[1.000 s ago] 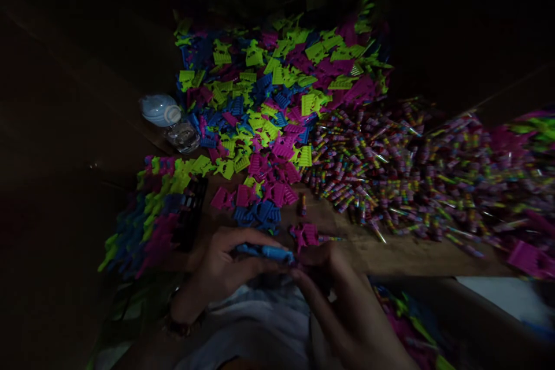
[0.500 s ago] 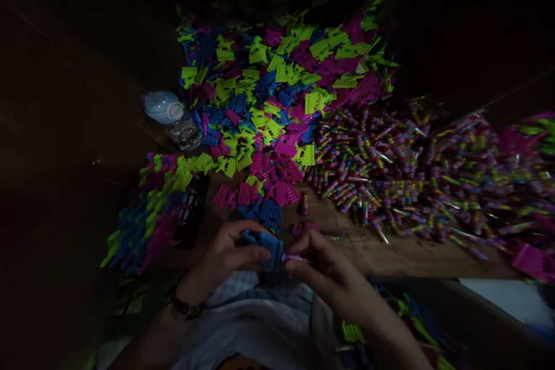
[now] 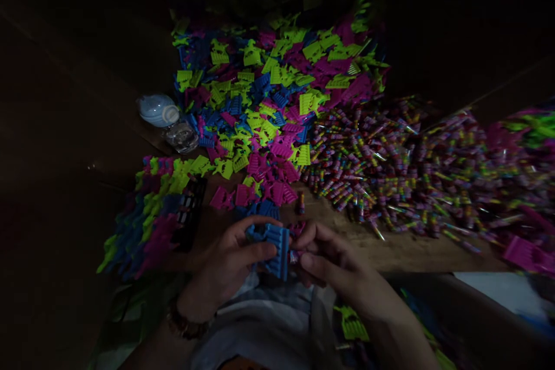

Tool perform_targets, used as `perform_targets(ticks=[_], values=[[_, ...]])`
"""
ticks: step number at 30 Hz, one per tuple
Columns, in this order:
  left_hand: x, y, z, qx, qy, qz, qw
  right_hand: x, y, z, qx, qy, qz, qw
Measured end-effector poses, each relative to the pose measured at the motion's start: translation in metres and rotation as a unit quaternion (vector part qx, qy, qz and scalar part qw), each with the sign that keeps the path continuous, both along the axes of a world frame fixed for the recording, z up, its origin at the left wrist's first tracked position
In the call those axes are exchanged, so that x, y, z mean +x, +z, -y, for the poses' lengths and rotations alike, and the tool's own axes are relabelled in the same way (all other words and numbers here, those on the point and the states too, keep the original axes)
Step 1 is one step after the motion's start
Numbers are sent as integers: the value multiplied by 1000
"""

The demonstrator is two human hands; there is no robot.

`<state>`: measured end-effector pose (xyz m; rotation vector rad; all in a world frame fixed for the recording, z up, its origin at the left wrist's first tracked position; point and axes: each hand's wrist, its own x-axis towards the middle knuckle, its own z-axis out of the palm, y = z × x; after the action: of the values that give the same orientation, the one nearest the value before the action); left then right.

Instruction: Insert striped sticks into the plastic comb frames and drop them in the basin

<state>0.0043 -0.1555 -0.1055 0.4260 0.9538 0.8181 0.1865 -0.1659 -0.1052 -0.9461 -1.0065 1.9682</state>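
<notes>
In my left hand [image 3: 243, 248] is a blue ridged plastic piece [image 3: 276, 248], pinched between thumb and fingers with its ribbed face towards me. Just right of its edge, my right hand [image 3: 323, 254] closes its thumb and fingers on a small pinkish tube [image 3: 295, 256], mostly hidden by the fingertips. Behind my hands lie more blue pieces [image 3: 265, 208] and several pink pieces [image 3: 280, 192]. A single candy-like tube [image 3: 302, 202] stands apart on the wooden table [image 3: 347, 243].
A big heap of green, blue and pink pieces [image 3: 251, 121] covers the back. Colourful small tubes [image 3: 381, 167] are piled to the right. At left, rows of pieces [image 3: 151, 214] sit by a black rack [image 3: 191, 214]; a light-blue-and-clear bottle [image 3: 158, 110] lies behind them.
My left hand has turned the blue piece so its ribbed side shows more fully. My right fingers have curled in, hiding most of the tube. The whole view has shifted slightly.
</notes>
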Motion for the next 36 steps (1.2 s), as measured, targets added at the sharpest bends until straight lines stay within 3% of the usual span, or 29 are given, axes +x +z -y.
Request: perform_targets(ticks=[5, 12, 19, 24, 32, 36], values=[[4, 8, 0, 7, 10, 21, 1000, 2, -9, -1, -27, -1, -63, 998], [-1, 8, 5, 20, 33, -69, 997, 7, 12, 6, 68, -72, 100, 990], [0, 12, 13, 174, -1, -267, 948, -7, 20, 26, 257, -104, 305, 911], [3, 22, 23, 226, 10, -297, 928, -10, 22, 34, 347, -142, 404, 834], [3, 29, 25, 290, 23, -310, 905, -10, 30, 42, 395, -149, 422, 803], [1, 27, 26, 360, 13, -323, 875, -17, 25, 44, 410, -169, 433, 785]])
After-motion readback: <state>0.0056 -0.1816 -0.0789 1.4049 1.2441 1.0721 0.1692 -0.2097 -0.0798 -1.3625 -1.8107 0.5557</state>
